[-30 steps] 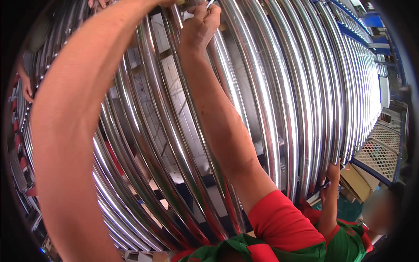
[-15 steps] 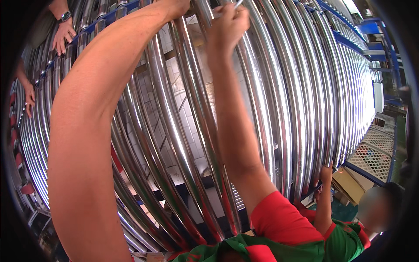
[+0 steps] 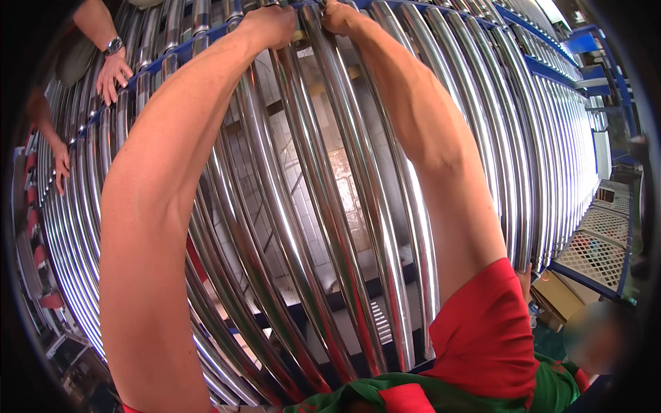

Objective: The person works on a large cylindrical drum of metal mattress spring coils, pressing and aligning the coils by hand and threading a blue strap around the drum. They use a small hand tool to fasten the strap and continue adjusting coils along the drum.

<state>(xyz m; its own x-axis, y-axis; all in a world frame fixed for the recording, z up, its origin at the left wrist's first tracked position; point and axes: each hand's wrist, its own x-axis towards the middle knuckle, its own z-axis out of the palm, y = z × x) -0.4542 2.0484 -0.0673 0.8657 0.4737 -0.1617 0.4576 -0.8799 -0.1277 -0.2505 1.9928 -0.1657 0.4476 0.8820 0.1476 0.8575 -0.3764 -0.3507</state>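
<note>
Both my bare arms reach across a row of shiny chrome conveyor rollers [image 3: 284, 213]. My left hand [image 3: 272, 26] is closed at the far end of a roller, beside the blue frame rail [image 3: 182, 51]. A short way to its right, my right hand [image 3: 339, 17] curls its fingers down at another roller's far end. The fingertips of both hands are hidden, so what they grip cannot be made out. Between my arms the rollers are spaced apart, and a light tiled floor [image 3: 348, 196] shows through the gaps.
At the far left, another person's hand with a wristwatch [image 3: 112, 47] rests by the rail; another hand [image 3: 60, 165] lies on rollers below it. A person in green and red is at the lower right, near cardboard [image 3: 556, 297] and a mesh panel [image 3: 597, 251]. Closely packed rollers [image 3: 561, 151] extend right.
My right hand has moved down to the roller's far end, its elbow swinging right. The thin pale rod seen in it earlier is out of sight. My left hand remains at the far rail.
</note>
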